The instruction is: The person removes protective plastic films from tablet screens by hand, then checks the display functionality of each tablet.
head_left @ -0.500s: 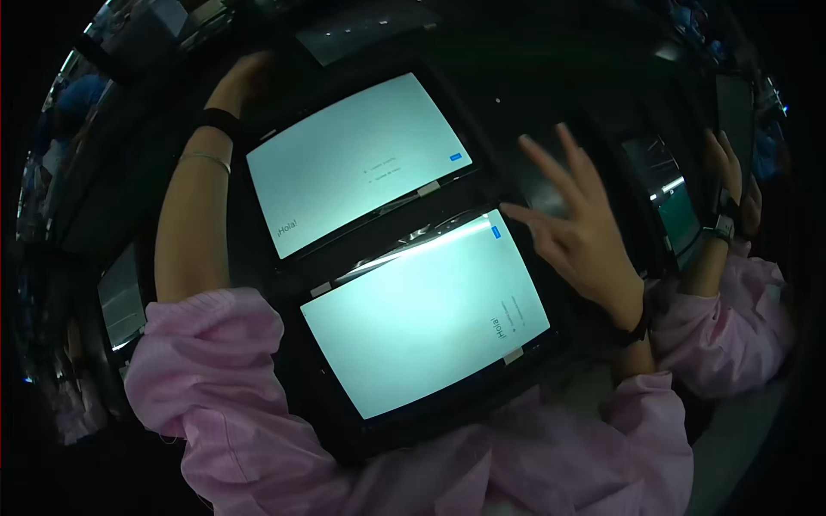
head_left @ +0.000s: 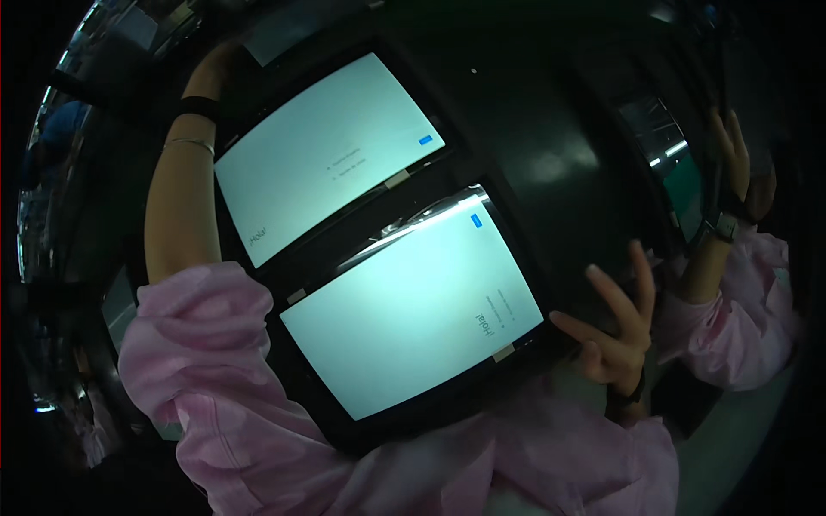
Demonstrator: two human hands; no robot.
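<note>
Two tablets with lit, pale screens lie side by side, the far tablet (head_left: 331, 142) beyond the near tablet (head_left: 413, 318). Both have dark frames and small beige tabs on their edges. My right hand (head_left: 615, 340) is at the near tablet's right corner, fingers spread, nothing held. One of its fingertips points at the screen's edge; whether it touches, I cannot tell. My left hand (head_left: 215, 70) is past the far tablet's left corner, a black band on its wrist. Darkness hides its fingers.
On the right, a co-worker's hand (head_left: 731, 159) with a wristwatch is beside a dark panel. A dark-framed device (head_left: 684, 185) with a green patch lies near that person. Another grey panel (head_left: 280, 34) is at the far side of the dark table (head_left: 551, 163).
My right hand has moved toward me, from the near tablet's far right corner to its near right corner. The whole view has shifted a little, with both tablets now further left.
</note>
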